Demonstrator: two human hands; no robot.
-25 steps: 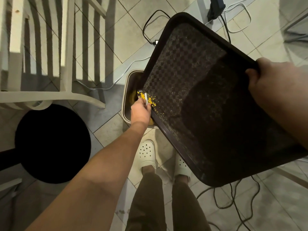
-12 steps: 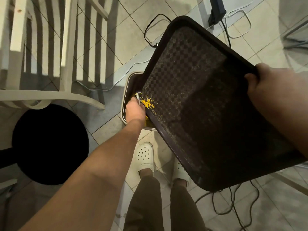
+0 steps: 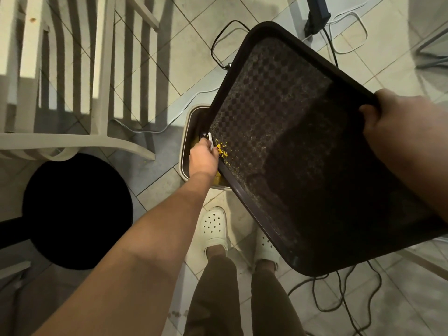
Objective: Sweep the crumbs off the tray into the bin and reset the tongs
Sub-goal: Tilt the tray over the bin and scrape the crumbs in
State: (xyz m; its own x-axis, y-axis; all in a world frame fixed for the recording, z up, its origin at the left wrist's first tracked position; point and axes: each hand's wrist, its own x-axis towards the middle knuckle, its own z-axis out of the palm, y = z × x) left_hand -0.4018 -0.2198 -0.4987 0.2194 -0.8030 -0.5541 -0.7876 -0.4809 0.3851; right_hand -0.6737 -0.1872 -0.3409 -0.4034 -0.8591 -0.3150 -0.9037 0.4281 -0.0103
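A dark brown tray (image 3: pixel 303 151) with a checkered surface is tilted down to the left over a small grey bin (image 3: pixel 188 141) on the floor. My right hand (image 3: pixel 397 132) grips its upper right rim. Yellow crumbs (image 3: pixel 221 150) cluster at its low left edge, just above the bin. My left hand (image 3: pixel 203 157) is at that edge, closed on a small white tool (image 3: pixel 211 140) that touches the crumbs. More yellow shows inside the bin. No tongs are in view.
A white slatted chair (image 3: pixel 72 76) stands at the left, with a round black stool (image 3: pixel 77 212) below it. Cables (image 3: pixel 339 297) trail over the tiled floor at the right and behind the bin. My feet in white clogs (image 3: pixel 214 229) stand just short of the bin.
The crumb cluster has thinned a little at the tray's edge. My left hand has shifted slightly along that edge with the white tool. The tray stays tilted over the bin.
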